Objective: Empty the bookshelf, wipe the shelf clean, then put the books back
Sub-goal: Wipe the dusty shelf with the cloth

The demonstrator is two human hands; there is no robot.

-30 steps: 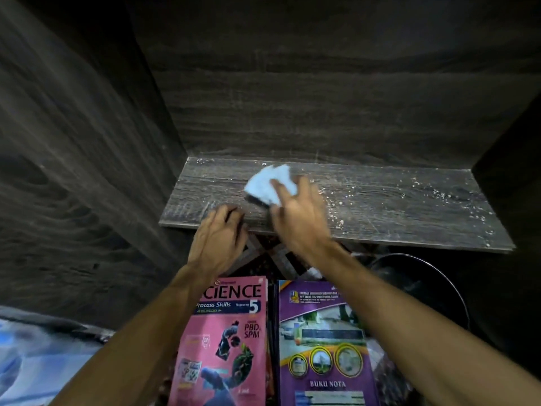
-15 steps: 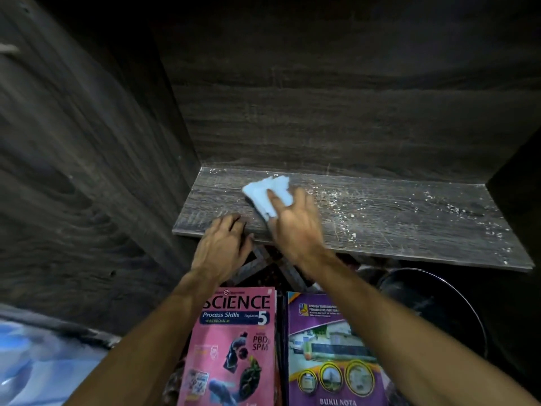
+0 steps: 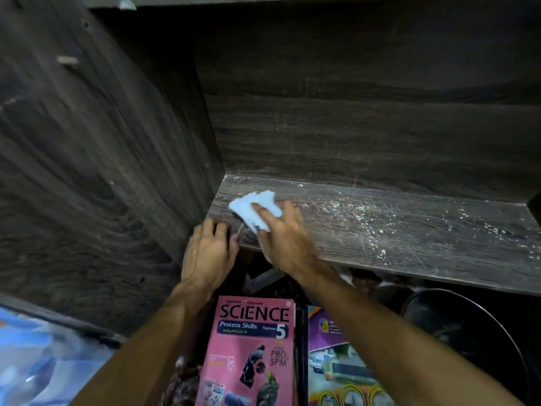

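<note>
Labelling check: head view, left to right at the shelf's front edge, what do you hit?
Side panel → left hand → white cloth → right hand → dusty shelf board.

Dim light reaches into a dark wood-grain bookshelf: its left side panel meets a back panel of the same grey-streaked grain. Lower right, beneath it, stands a round black container; in the lower left corner lies a blue patch, blurred.
</note>
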